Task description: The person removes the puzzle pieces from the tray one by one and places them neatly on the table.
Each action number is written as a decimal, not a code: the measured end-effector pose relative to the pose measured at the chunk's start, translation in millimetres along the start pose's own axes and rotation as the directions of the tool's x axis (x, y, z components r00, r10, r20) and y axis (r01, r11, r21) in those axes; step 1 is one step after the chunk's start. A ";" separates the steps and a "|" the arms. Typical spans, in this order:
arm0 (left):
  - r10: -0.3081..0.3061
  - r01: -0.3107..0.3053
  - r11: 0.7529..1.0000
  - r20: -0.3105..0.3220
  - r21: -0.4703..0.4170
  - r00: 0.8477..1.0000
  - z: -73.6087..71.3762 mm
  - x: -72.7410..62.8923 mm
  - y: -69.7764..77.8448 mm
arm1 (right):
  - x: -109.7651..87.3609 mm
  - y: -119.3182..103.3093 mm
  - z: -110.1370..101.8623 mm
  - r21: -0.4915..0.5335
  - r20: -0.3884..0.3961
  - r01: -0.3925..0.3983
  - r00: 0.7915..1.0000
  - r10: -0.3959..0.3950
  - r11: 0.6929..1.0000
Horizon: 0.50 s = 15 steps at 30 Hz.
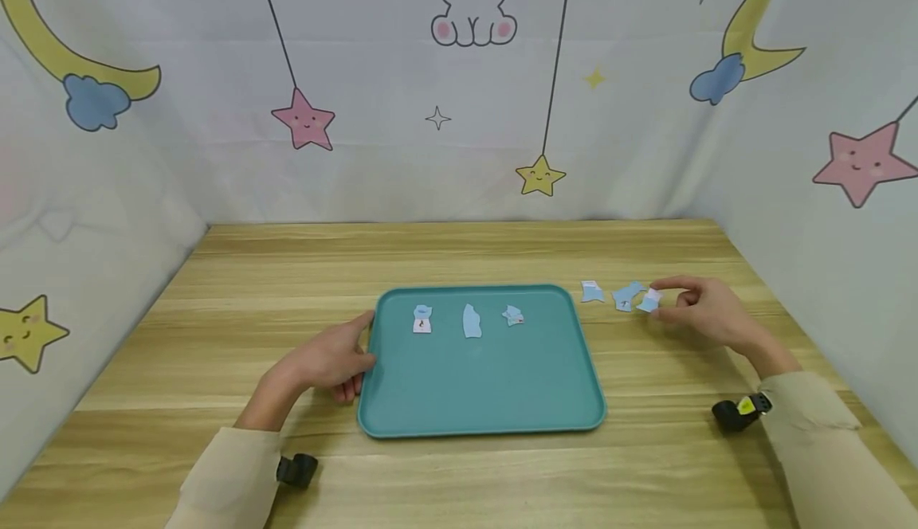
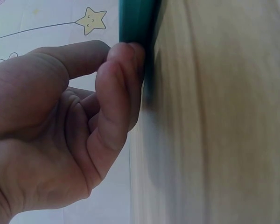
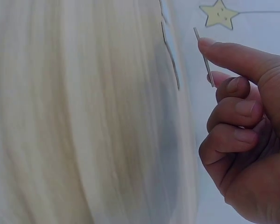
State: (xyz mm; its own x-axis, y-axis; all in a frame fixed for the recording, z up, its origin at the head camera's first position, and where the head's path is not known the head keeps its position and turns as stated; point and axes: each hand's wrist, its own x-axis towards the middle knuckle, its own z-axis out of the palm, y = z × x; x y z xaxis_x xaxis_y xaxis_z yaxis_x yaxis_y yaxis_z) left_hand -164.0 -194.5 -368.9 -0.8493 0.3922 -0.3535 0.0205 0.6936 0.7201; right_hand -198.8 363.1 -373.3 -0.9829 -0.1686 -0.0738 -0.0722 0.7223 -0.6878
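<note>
At the left rim of the teal tray [image 1: 480,389], my left hand [image 1: 333,359] holds the edge, its thumb and fingers against the side wall in the left wrist view. My right hand [image 1: 699,314] pinches a small blue-and-white puzzle piece [image 1: 649,300] between thumb and index finger, the other fingers curled. Seen edge-on in the right wrist view, that thin piece [image 3: 205,60] is raised off the wood. Beside it on the table lie two more pieces, a bluish one [image 1: 625,296] and a pink-topped one [image 1: 591,291].
Three puzzle pieces lie spaced out in the tray's far half: a left piece [image 1: 422,319], a tall plain blue piece [image 1: 471,321] and a right piece [image 1: 513,315]. The wooden table [image 1: 459,481] meets a printed cloth backdrop [image 1: 387,170] behind and at both sides.
</note>
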 end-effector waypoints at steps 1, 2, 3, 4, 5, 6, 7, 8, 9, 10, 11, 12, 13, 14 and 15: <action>-0.001 0.001 1.000 0.000 -0.001 1.000 0.0 0.1 -0.1 | 0.9 2.5 -2.3 -0.007 0.001 -0.005 1.000 0.005 1.000; 0.000 0.000 1.000 0.000 0.000 1.000 0.1 0.3 -0.3 | 1.9 5.0 -4.3 -0.012 0.003 -0.010 1.000 0.010 1.000; 0.000 0.000 1.000 0.000 -0.002 1.000 0.2 0.3 -0.4 | 2.8 7.6 -6.4 -0.017 0.006 -0.013 1.000 0.013 1.000; -0.001 0.001 1.000 0.000 -0.003 1.000 0.2 0.3 -0.6 | 3.8 10.1 -8.4 -0.027 0.009 -0.017 1.000 0.018 0.999; -0.001 0.001 1.000 -0.001 -0.003 1.000 0.3 0.2 -0.8 | 5.0 12.5 -10.2 -0.028 0.010 -0.024 1.000 0.024 0.999; -0.002 0.002 1.000 -0.001 -0.004 1.000 0.4 0.1 -1.0 | 6.0 14.6 -12.1 -0.029 0.012 -0.031 0.999 0.031 0.999; -0.004 0.004 1.000 -0.002 -0.004 1.000 0.6 -0.1 -1.3 | 7.0 16.9 -13.9 -0.028 0.012 -0.040 0.999 0.040 0.999; -0.005 0.005 1.000 -0.003 -0.003 1.000 0.9 -0.4 -1.4 | 7.7 19.1 -15.4 -0.029 0.014 -0.048 0.999 0.048 0.998; -0.007 0.007 1.000 -0.002 -0.004 1.000 1.1 -0.6 -1.5 | 8.3 21.0 -16.9 -0.030 0.012 -0.053 0.998 0.054 0.998; -0.009 0.009 1.000 -0.002 -0.004 1.000 1.4 -0.8 -1.6 | 9.0 23.2 -18.1 -0.032 0.010 -0.061 0.998 0.062 0.998; -0.010 0.010 1.000 -0.002 -0.003 1.000 1.7 -0.8 -1.7 | 9.5 25.2 -19.4 -0.030 0.012 -0.065 0.998 0.066 0.997; -0.010 0.010 1.000 -0.002 -0.002 1.000 1.8 -0.8 -1.7 | 9.7 26.9 -20.7 -0.031 0.013 -0.068 0.998 0.068 0.997; -0.009 0.009 1.000 -0.003 -0.001 1.000 1.8 -0.7 -1.6 | 10.1 28.5 -21.9 -0.032 0.015 -0.071 0.997 0.071 0.997; -0.008 0.008 1.000 -0.004 -0.001 1.000 1.7 -0.6 -1.3 | 10.5 29.7 -23.2 -0.036 0.016 -0.072 0.997 0.073 0.997; -0.008 0.008 1.000 -0.004 -0.001 1.000 1.5 -0.3 -1.2 | 10.8 30.9 -24.5 -0.037 0.017 -0.074 0.997 0.075 0.997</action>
State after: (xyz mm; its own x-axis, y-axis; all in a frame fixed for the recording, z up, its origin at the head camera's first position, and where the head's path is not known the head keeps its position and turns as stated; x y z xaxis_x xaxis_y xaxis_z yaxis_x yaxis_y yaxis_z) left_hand -162.9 -194.5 -370.5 -0.8515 0.3845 -0.3565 0.0137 0.6960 0.7179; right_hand -215.8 400.0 -377.7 -0.9825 -0.1257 -0.1375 -0.0054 0.7569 -0.6535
